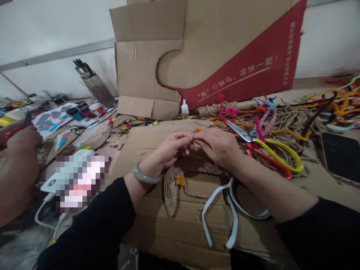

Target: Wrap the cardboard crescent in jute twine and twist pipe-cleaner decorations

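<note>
My left hand [176, 148] and my right hand [218, 145] meet over the cardboard sheet, fingertips pinched together. Between them is a small red piece [194, 139], perhaps fuzzy wire; most of it is hidden by my fingers. Below my hands lies a curved panel of coiled jute rope [170, 191], partly covered by them. An orange flower [180, 181] sits at its inner edge, with a thin jute cord [194, 195] trailing right. Under my right forearm are white strips [211, 200] in loops. Scissors [263, 148] with red and yellow handles rest to the right.
A glue bottle [184, 110] stands behind the hands, before upright cardboard [149, 71]. Coloured fuzzy wires [332, 107] and loose jute [292, 112] pile up right, near a dark phone [341, 155]. Left are a drink bottle [97, 88], paint jars [84, 110] and another person's hand [24, 138] holding red-handled scissors.
</note>
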Demonstrator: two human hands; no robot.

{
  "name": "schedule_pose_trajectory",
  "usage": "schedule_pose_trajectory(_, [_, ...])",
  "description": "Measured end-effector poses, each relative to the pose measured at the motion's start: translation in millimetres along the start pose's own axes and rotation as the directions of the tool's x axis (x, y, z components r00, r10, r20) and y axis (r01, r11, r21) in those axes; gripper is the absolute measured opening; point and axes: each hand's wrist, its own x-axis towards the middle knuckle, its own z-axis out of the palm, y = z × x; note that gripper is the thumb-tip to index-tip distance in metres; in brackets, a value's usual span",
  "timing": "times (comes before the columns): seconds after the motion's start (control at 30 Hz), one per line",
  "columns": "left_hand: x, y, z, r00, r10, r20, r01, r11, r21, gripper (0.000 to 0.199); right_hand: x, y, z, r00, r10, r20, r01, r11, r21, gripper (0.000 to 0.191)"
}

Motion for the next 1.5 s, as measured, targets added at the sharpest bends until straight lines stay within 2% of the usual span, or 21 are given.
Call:
schedule_pose_trajectory(0.2, [1, -2, 1.7, 0.998, -0.007, -0.057, 0.009, 0.999, 0.040, 0.013, -1, 2, 0, 1.000, 0.017, 0.017, -0.016, 0.998, -0.067, 0.028])
schedule_pose_trajectory(0.3, [1, -4, 2.2, 0.997, 0.034, -0.071, -0.026, 0.994, 0.109, 0.016, -1, 1, 0, 0.998, 0.042, 0.051, -0.037, 0.995, -0.090, 0.028])
schedule_pose_trajectory(0.37, [1, -5, 2.3, 0.992, 0.093, -0.083, -0.075, 0.978, 0.194, 0.016, 1, -1, -1, 0.987, 0.111, 0.115, -0.102, 0.992, -0.079, 0.026])
schedule_pose_trajectory(0.43, [2, -5, 2.2, 0.980, 0.180, -0.090, -0.141, 0.933, 0.331, 0.014, 5, -5, -4, 0.956, 0.209, 0.207, -0.205, 0.978, -0.043, 0.024])
schedule_pose_trajectory(0.5, [1, -5, 1.8, 0.954, 0.294, -0.062, -0.220, 0.825, 0.521, 0.011, 9, -7, -7, 0.908, 0.302, 0.292, -0.318, 0.948, 0.006, 0.020])
schedule_pose_trajectory(0.53, [0, -5, 1.4, 0.936, 0.352, -0.029, -0.261, 0.743, 0.617, 0.009, 11, -8, -9, 0.883, 0.336, 0.328, -0.367, 0.930, 0.035, 0.019])
schedule_pose_trajectory(0.63, [-5, -5, -0.4, 0.860, 0.494, 0.126, -0.362, 0.418, 0.833, 0.011, 16, -10, -13, 0.814, 0.402, 0.420, -0.498, 0.855, 0.145, 0.018])
schedule_pose_trajectory(0.73, [-10, -6, -2.0, 0.782, 0.556, 0.282, -0.406, 0.111, 0.907, 0.017, 18, -8, -16, 0.737, 0.426, 0.526, -0.622, 0.731, 0.280, 0.017])
schedule_pose_trajectory(0.8, [-11, -7, -2.5, 0.742, 0.582, 0.334, -0.416, 0.009, 0.909, 0.018, 18, -7, -17, 0.691, 0.419, 0.589, -0.684, 0.641, 0.348, 0.017])
schedule_pose_trajectory(0.83, [-10, -7, -2.6, 0.729, 0.597, 0.335, -0.424, 0.011, 0.905, 0.018, 18, -6, -18, 0.679, 0.413, 0.607, -0.700, 0.612, 0.367, 0.018])
schedule_pose_trajectory(0.9, [-7, -8, -2.4, 0.734, 0.618, 0.282, -0.438, 0.115, 0.891, 0.016, 17, -6, -18, 0.676, 0.416, 0.608, -0.705, 0.604, 0.371, 0.019])
schedule_pose_trajectory(1.03, [-1, -8, -2.1, 0.827, 0.552, 0.101, -0.407, 0.465, 0.786, 0.015, 16, -7, -16, 0.700, 0.452, 0.553, -0.685, 0.644, 0.340, 0.021])
schedule_pose_trajectory(1.1, [0, -8, -2.3, 0.858, 0.511, 0.054, -0.383, 0.565, 0.731, 0.016, 15, -8, -13, 0.714, 0.459, 0.529, -0.676, 0.648, 0.351, 0.020])
schedule_pose_trajectory(1.27, [0, -9, -1.9, 0.860, 0.509, -0.020, -0.357, 0.630, 0.690, 0.012, 13, -5, -8, 0.753, 0.441, 0.488, -0.639, 0.668, 0.382, 0.026])
schedule_pose_trajectory(1.4, [-1, -6, 0.5, 0.862, 0.501, -0.070, -0.343, 0.680, 0.648, 0.008, 12, -4, -8, 0.830, 0.401, 0.388, -0.534, 0.772, 0.345, 0.020])
schedule_pose_trajectory(1.5, [-1, -3, 1.3, 0.878, 0.465, -0.110, -0.308, 0.727, 0.613, 0.010, 10, -5, -9, 0.858, 0.385, 0.340, -0.480, 0.837, 0.263, 0.018])
